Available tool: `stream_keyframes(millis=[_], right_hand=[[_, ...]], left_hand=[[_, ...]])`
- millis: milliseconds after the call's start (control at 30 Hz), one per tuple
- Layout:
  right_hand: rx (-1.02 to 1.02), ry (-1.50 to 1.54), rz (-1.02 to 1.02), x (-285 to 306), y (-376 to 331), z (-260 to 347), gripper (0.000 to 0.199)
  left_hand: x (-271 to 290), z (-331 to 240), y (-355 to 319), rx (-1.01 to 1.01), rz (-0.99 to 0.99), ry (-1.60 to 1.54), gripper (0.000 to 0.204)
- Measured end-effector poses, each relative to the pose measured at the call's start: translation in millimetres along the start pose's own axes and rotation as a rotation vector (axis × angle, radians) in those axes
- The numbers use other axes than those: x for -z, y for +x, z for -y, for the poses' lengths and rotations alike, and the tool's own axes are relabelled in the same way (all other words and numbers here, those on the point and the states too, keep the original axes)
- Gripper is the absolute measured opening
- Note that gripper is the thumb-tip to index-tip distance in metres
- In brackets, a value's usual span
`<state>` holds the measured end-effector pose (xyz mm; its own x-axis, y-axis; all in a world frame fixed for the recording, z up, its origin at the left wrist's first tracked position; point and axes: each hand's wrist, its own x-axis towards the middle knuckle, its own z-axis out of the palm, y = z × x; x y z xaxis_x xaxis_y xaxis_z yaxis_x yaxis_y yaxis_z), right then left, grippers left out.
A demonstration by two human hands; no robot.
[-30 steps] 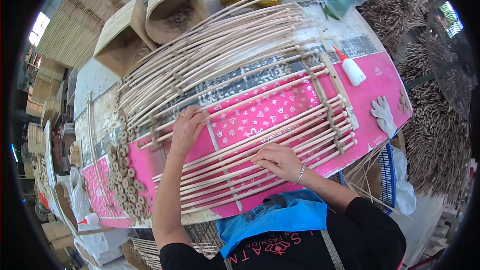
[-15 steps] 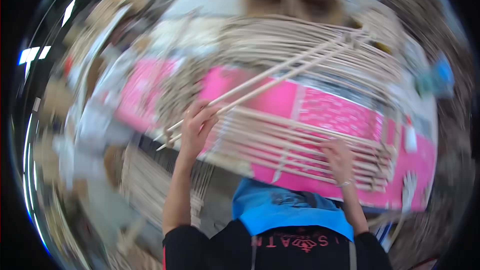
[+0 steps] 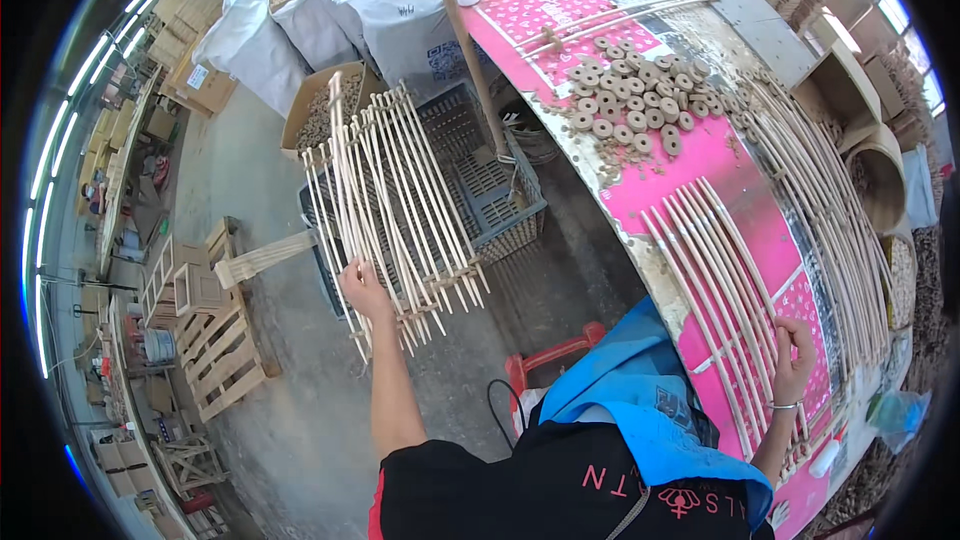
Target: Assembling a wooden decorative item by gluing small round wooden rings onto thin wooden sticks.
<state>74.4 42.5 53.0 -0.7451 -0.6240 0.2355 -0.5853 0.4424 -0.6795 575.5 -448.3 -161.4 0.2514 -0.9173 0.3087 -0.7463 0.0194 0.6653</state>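
My left hand (image 3: 366,288) reaches out over the floor on the left, its fingers closed around a pair of pale wooden rods (image 3: 345,155) joined by small discs. This pair lies over a pile of similar rods (image 3: 415,180) resting across a dark plastic crate (image 3: 505,210). On the pink-covered table to the right, my right hand (image 3: 797,352) is curled, fingertips pinching the outermost of a row of rods (image 3: 700,280). Where its fingers meet that rod is partly hidden. Several round wooden discs with centre holes (image 3: 640,100) are heaped on the table beyond the row.
White sacks (image 3: 400,25) and a box of small wooden pieces (image 3: 325,115) stand beyond the crate. An upright wooden pole (image 3: 470,50) rises beside it. A red stool (image 3: 550,355) is near my body, a wooden pallet (image 3: 225,350) at left. More rods (image 3: 825,210) line the table's far side.
My view and body have turned left, toward the crate. My left hand has carried the rod pair from above the table to the pile. The right hand stays at the table's row of rods.
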Motion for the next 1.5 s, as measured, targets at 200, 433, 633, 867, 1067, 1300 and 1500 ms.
stream_keyframes(millis=[200,433,633,867,1067,1300,1500], right_hand=[[-0.049,-0.167,-0.07,1,-7,-7,0.011],[-0.291,-0.186,-0.205,34,-38,-41,0.015],[-0.338,-0.219,-0.22,29,-43,-63,0.015],[-0.244,-0.382,-0.198,33,-47,-102,0.024],[-0.177,-0.279,-0.105,27,-31,-90,0.024],[-0.164,-0.294,-0.183,18,-32,-92,0.017],[-0.221,-0.195,-0.237,18,-31,-86,0.014]], left_hand=[[-58,79,38,0.298,0.106,-0.213,0.037],[-92,87,34,0.176,0.244,0.199,0.038],[-87,104,51,0.193,0.386,0.223,0.049],[-111,-172,1,-0.363,0.538,-0.47,0.043],[-126,-405,-83,-1.046,0.773,-0.598,0.043],[-177,-465,-120,-1.254,0.897,-0.224,0.058],[-194,-471,-129,-1.185,0.88,-0.103,0.043]])
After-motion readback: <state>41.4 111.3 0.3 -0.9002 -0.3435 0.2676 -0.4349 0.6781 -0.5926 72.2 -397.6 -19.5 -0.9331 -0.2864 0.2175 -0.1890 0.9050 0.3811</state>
